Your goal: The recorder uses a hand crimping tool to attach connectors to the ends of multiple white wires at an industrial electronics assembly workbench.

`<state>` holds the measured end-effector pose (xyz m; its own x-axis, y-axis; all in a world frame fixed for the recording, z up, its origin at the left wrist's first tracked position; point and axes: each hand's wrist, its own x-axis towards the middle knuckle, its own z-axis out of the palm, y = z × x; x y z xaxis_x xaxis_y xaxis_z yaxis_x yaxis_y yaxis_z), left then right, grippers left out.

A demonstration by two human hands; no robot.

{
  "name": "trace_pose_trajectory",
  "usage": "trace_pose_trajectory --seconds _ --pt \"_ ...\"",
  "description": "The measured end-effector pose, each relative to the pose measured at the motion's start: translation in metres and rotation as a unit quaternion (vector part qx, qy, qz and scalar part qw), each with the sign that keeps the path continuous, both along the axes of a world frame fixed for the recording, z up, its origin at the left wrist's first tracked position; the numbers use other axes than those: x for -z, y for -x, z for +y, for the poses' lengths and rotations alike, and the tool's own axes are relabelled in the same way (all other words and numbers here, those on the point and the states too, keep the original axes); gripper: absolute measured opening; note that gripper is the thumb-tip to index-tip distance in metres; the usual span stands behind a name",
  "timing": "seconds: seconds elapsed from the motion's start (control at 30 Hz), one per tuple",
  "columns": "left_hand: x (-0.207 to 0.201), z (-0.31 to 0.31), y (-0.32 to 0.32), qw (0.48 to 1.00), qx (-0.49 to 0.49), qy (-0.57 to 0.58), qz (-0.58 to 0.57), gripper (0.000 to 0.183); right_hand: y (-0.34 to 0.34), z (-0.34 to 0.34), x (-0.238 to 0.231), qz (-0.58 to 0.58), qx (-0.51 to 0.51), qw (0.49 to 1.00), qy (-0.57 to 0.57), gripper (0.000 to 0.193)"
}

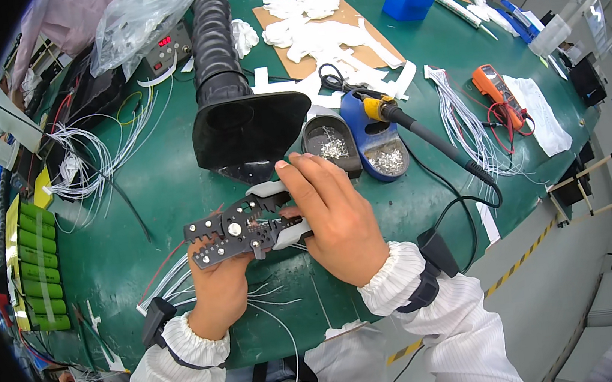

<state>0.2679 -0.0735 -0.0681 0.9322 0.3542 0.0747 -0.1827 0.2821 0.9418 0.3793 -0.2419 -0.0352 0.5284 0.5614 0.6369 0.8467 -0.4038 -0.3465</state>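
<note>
My right hand (pixel 340 221) is wrapped round the grey handles of a black wire stripper (pixel 235 231), whose toothed jaws point left. Behind the jaws my left hand (pixel 218 295) is closed, its fingertips largely hidden by the tool. A thin red wire (pixel 161 272) runs up to the jaws beside the left hand and seems to be held there. White wires (pixel 173 285) pass under the left hand, and their loose ends fan out to its right over the green table (pixel 321 325).
A black fume hood (pixel 250 129) stands just beyond my hands. Right of it are a soldering iron (pixel 428 135) in a blue stand and a tray of solder scraps (pixel 331 143). Green battery cells (pixel 39 267) sit far left; an orange multimeter (pixel 497 90) lies right, near white wires (pixel 460 120).
</note>
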Motion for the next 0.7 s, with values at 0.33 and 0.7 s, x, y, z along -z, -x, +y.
trace_pose_trajectory --seconds 0.33,0.7 --pt "-0.005 0.000 -0.001 0.999 -0.005 0.015 0.028 0.038 0.000 -0.001 -0.002 0.015 0.000 1.000 0.002 0.058" --pt "-0.011 -0.002 -0.005 1.000 0.001 -0.022 0.012 0.021 -0.001 -0.003 -0.003 0.022 -0.004 1.000 0.007 0.057"
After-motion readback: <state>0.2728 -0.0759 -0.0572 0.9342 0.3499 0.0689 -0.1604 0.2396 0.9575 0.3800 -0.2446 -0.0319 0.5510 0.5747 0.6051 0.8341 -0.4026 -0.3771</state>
